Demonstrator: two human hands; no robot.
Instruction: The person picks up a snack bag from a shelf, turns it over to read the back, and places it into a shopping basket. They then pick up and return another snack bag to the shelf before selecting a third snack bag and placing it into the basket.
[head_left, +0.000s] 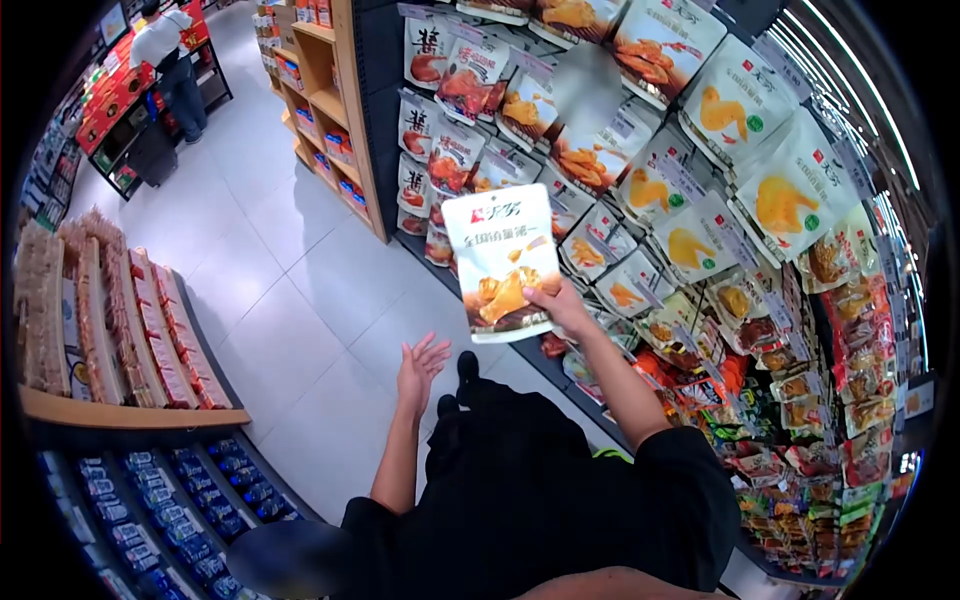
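My right hand (567, 309) grips a white snack pouch (503, 255) by its lower right edge, thumb across the front. The pouch is upright, its face toward me, printed with red and dark lettering above a picture of golden chicken pieces. Below and left of it, my left hand (424, 371) is raised with fingers spread, apart from the pouch and holding nothing. Behind the pouch and to its right, similar hanging pouches (740, 110) with chicken pictures fill a dark rack.
Blue packs (165, 510) fill a lower-left shelf, under a wooden ledge (130, 410) bearing rows of packaged goods. A wooden shelf unit (335, 110) stands ahead. A person (168, 65) stands at a red display at upper left. Pale floor tiles (300, 290) run between the shelves.
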